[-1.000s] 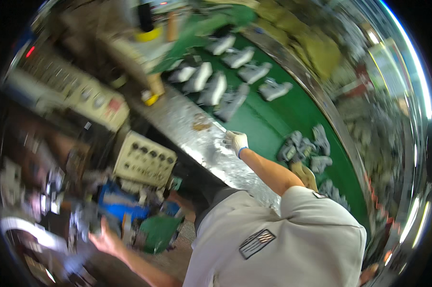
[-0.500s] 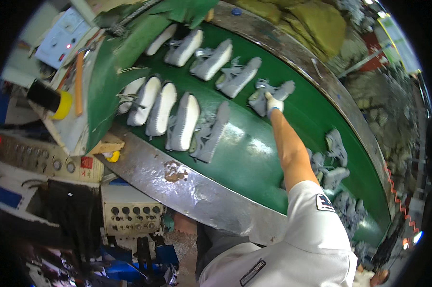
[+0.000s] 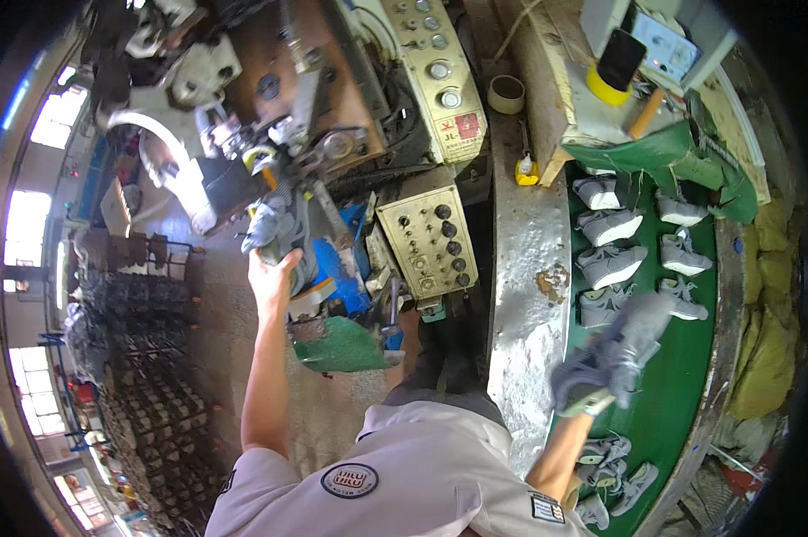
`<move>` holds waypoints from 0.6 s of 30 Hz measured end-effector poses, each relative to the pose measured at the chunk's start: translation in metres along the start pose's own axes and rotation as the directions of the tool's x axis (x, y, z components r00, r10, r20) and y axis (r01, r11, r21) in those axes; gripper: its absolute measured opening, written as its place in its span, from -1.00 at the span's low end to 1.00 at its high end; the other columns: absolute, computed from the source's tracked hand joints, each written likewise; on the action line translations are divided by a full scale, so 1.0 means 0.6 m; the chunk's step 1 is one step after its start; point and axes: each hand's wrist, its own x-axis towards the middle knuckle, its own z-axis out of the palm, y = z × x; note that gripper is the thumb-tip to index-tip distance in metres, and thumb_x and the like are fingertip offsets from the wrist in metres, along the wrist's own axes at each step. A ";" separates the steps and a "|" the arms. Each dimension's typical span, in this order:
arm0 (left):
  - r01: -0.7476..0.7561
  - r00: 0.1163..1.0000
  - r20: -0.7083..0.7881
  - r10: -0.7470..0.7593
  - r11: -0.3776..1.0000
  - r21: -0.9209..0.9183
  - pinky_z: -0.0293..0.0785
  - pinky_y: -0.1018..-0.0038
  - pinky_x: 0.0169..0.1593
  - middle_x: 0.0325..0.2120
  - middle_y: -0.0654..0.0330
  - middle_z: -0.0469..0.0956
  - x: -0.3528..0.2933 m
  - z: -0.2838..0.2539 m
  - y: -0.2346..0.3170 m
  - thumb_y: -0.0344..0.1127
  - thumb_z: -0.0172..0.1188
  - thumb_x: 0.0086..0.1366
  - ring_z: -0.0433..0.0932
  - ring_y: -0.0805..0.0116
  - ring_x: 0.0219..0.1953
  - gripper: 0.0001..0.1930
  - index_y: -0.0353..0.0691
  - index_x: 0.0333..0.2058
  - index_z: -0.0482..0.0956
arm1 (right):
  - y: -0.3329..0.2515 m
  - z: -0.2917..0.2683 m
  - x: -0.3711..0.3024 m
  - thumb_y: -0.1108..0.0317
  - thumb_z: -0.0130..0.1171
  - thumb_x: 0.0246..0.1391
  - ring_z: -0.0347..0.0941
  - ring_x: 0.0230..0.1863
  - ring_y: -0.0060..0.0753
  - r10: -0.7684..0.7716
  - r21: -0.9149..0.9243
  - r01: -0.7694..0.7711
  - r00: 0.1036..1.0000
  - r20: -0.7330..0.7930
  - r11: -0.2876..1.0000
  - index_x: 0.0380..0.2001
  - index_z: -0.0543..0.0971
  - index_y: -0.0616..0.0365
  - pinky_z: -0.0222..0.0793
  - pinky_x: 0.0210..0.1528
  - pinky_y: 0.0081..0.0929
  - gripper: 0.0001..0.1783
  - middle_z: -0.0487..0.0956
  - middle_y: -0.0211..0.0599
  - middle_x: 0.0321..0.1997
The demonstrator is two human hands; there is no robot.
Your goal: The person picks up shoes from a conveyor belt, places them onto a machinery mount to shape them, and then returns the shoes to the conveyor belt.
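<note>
At the machine on my left, my left hand (image 3: 273, 279) is closed on the lower end of a grey shoe (image 3: 281, 224), its thumb showing along one side. The shoe sits among the metal parts of the machine (image 3: 319, 134), and its far end is partly hidden by them. Over the green conveyor belt (image 3: 663, 385) on the right, my right hand (image 3: 594, 404) grips another grey shoe (image 3: 632, 345), smeared by motion. This shoe hides most of the fingers; laces and grey fabric show.
Two rows of grey shoes with pale soles (image 3: 612, 267) stand on the belt, with several more shoes (image 3: 632, 488) nearer me. A metal ledge (image 3: 534, 331) borders it. Control boxes with knobs (image 3: 429, 240) stand beside the machine. Racks of dark objects (image 3: 149, 358) fill the left.
The view has swung left toward the machine. My right hand, earlier on a shoe lying on the belt, now carries a shoe raised over it. My left hand has come into view holding a shoe.
</note>
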 end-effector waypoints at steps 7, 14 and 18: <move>0.081 0.991 0.068 -0.111 0.935 0.347 0.44 0.40 0.08 -0.14 0.02 0.64 0.015 -0.046 0.007 -0.26 0.52 0.00 0.58 0.24 -0.09 -0.29 -0.40 0.11 0.46 | 0.123 0.490 -0.015 0.25 0.07 0.32 0.57 -0.25 -0.39 0.464 -0.235 -0.408 0.836 0.291 0.882 0.26 0.34 0.33 0.55 -0.16 -0.50 -0.46 0.60 -0.16 -0.10; 0.366 0.834 0.546 -0.078 0.819 -0.441 0.44 0.31 0.22 0.16 -0.09 0.50 0.027 -0.100 0.025 -0.39 0.24 0.21 0.51 0.22 0.17 -0.36 -0.43 0.27 0.37 | 0.266 0.693 -0.009 0.18 0.23 0.21 0.50 0.08 -0.45 0.532 -0.329 -0.418 0.663 0.527 0.847 0.38 0.23 0.37 0.45 0.11 -0.49 -0.21 0.54 -0.19 0.13; 0.527 0.796 0.596 -0.108 0.608 -0.594 0.64 0.47 -0.13 -0.17 0.17 0.66 0.106 -0.044 -0.025 -0.35 0.32 0.28 0.62 0.52 -0.28 -0.58 -0.44 0.07 0.56 | 0.330 0.774 -0.008 0.19 0.19 0.25 0.49 0.07 -0.46 0.573 -0.375 -0.436 0.679 0.460 0.818 0.33 0.33 0.32 0.41 0.14 -0.48 -0.33 0.56 -0.24 0.12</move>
